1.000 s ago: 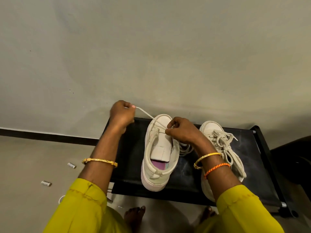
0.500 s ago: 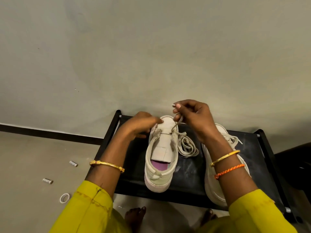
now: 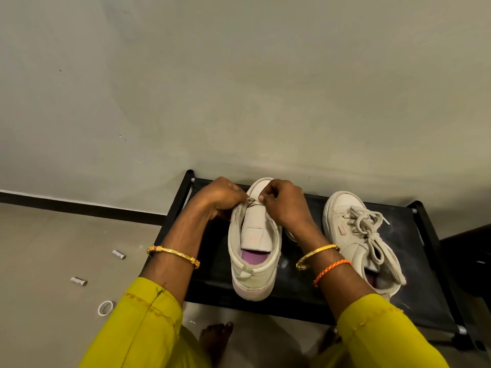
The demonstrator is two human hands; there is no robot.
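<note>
Two hands busy: left hand (image 3: 220,199) and right hand (image 3: 284,205) both pinch the beige lace (image 3: 251,200) at the cream leather sneaker (image 3: 255,251) toe. First eyelets, I'd guess; next is threading upward.

Cream shoe (image 3: 255,251) with purple insole, second cream shoe (image 3: 356,235) on right, black rack (image 3: 414,261), yellow sleeves (image 3: 148,322), gold bangles (image 3: 172,254), orange thread band (image 3: 331,269), grey wall (image 3: 239,88).

My sleeves were loose and yellow-green, the left sleeve (image 3: 148,325) marked by a dark stitched seam, the right sleeve (image 3: 380,333) plain. I wore a gold bangle (image 3: 172,255) on my left wrist, a second gold bangle (image 3: 316,254) and a braided orange thread (image 3: 332,270) on my right.
</note>
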